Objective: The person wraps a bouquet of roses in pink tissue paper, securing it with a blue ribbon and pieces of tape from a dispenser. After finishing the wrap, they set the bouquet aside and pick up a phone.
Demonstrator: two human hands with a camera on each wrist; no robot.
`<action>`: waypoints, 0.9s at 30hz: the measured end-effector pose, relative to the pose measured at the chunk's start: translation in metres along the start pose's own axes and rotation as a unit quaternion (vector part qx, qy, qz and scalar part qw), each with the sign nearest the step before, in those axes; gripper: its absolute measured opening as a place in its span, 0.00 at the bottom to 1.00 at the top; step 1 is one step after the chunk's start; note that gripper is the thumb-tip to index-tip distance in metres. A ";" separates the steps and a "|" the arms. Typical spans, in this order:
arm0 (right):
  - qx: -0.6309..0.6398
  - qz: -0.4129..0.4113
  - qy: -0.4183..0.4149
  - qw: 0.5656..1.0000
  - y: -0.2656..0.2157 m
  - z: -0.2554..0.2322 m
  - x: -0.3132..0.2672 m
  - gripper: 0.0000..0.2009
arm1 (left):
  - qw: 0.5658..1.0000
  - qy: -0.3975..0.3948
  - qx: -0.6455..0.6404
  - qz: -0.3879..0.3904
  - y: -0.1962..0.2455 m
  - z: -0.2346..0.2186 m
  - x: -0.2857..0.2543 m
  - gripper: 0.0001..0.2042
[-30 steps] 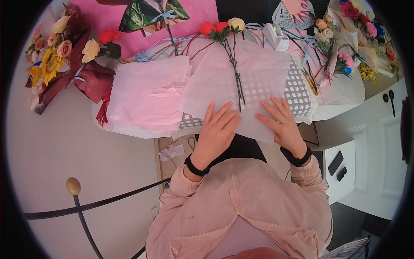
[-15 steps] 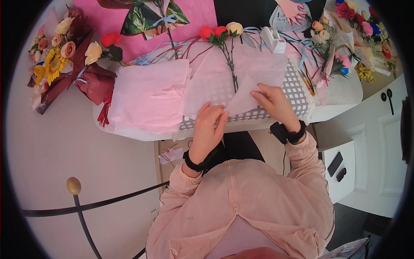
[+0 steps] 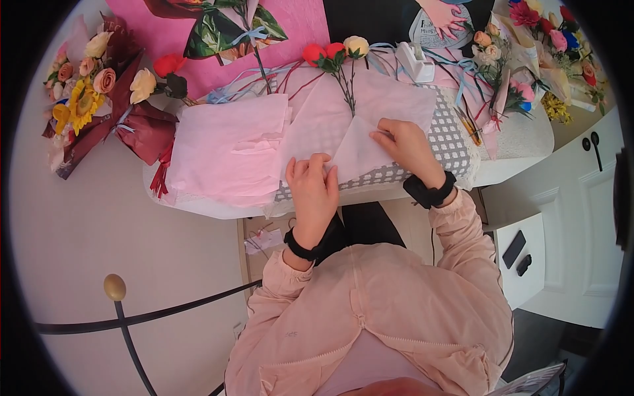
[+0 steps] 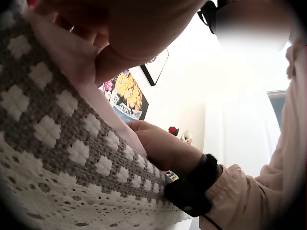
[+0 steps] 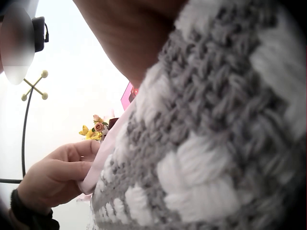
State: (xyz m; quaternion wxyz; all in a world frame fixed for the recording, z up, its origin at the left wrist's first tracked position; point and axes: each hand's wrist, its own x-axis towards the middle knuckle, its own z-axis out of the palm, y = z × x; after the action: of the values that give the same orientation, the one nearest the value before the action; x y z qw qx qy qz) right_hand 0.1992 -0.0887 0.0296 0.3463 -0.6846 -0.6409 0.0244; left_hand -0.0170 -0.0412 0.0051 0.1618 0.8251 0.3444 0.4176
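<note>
A sheet of pale pink wrapping paper (image 3: 399,99) lies on the table with its lower corner folded up. Two red roses (image 3: 314,54) and a cream rose (image 3: 356,47) rest on it, heads past the top edge, lower stems (image 3: 348,92) hidden under the fold. My right hand (image 3: 411,153) holds the folded flap on its right side, fingers bent. At the fold's lower left, my left hand (image 3: 313,191) has the paper edge between thumb and fingers; the right wrist view shows this left hand (image 5: 57,172) pinching it.
Beside the sheet on the left is a stack of pink paper (image 3: 224,142). A white tape dispenser (image 3: 415,63) and ribbons (image 3: 470,66) lie behind. Wrapped bouquets (image 3: 119,119) stand at both ends. A grey and white crocheted cloth (image 3: 452,142) covers the table.
The paper's lower corner has been folded up over the stem ends. My right hand moved up and left with the flap; my left hand went from lying spread to pinching the paper's edge.
</note>
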 end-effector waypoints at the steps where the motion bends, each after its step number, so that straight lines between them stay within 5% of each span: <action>1: -0.006 0.004 0.003 1.000 0.001 0.001 0.000 0.10 | 1.000 -0.006 0.013 0.003 0.001 -0.001 -0.001 0.07; 5: -0.025 0.008 0.014 1.000 0.001 0.002 0.000 0.10 | 0.993 0.012 0.106 0.047 0.010 -0.006 0.003 0.11; 11: -0.060 0.014 0.025 0.998 0.000 0.007 0.000 0.11 | 0.980 -0.084 -0.020 0.178 0.033 0.020 0.013 0.16; 20: -0.158 0.109 0.134 0.972 0.032 -0.021 -0.014 0.06 | 0.977 -0.129 -0.019 0.168 0.023 0.024 0.006 0.18; 23: -0.068 0.043 0.257 0.963 0.004 -0.028 -0.020 0.04 | 0.976 -0.131 -0.012 0.176 0.022 0.026 0.005 0.19; 27: 0.048 -0.103 0.089 0.990 -0.036 -0.003 -0.029 0.13 | 0.972 -0.151 -0.015 0.181 0.022 0.027 0.002 0.18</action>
State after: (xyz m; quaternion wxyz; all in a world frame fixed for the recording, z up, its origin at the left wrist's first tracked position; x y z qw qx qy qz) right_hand 0.1648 -0.1181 0.0379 0.4349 -0.5969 -0.6729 -0.0418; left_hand 0.0150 -0.0547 0.0029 0.1464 0.9247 0.1547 0.3155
